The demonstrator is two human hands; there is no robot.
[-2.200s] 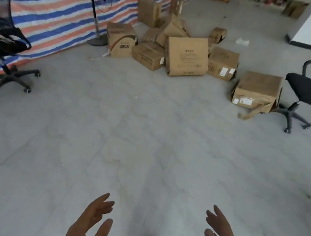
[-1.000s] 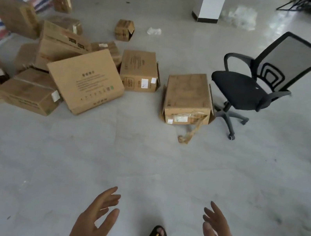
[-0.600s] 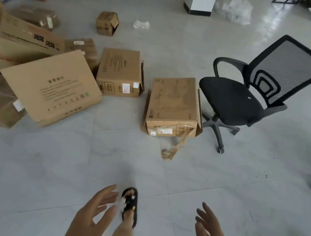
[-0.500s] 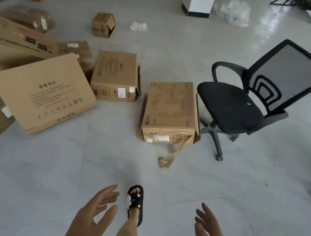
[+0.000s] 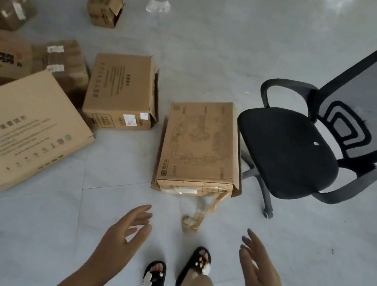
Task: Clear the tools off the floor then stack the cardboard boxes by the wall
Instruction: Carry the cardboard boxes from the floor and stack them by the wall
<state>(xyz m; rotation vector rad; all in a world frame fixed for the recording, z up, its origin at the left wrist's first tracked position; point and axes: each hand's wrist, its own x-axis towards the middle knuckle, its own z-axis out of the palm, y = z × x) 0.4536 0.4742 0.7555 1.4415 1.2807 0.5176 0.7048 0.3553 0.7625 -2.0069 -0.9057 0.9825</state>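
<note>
Both hands are empty. The left hand [image 5: 126, 233] and the right hand [image 5: 259, 267] hang in front of the body with the fingers relaxed and spread, and they touch nothing. They point toward the nearest cardboard box [image 5: 200, 145], which lies flat on the floor [image 5: 285, 271] just ahead of the two slippered feet [image 5: 175, 273]. A strip of loose tape [image 5: 201, 210] trails from its near end. An office chair [image 5: 306, 147] stands just beside this box on the right.

No tools are visible on the floor, so this first part looks finished, although I cannot see the whole room. The stacking part seems not yet begun. A second box with labels [image 5: 122, 92] lies to the left, a large flat box [image 5: 22, 130] leans further left, a small box [image 5: 105, 6] stands apart behind, and more boxes lie at the left edge. None is stacked in order, and no wall is in view. I judge that almost all the stacking remains.
</note>
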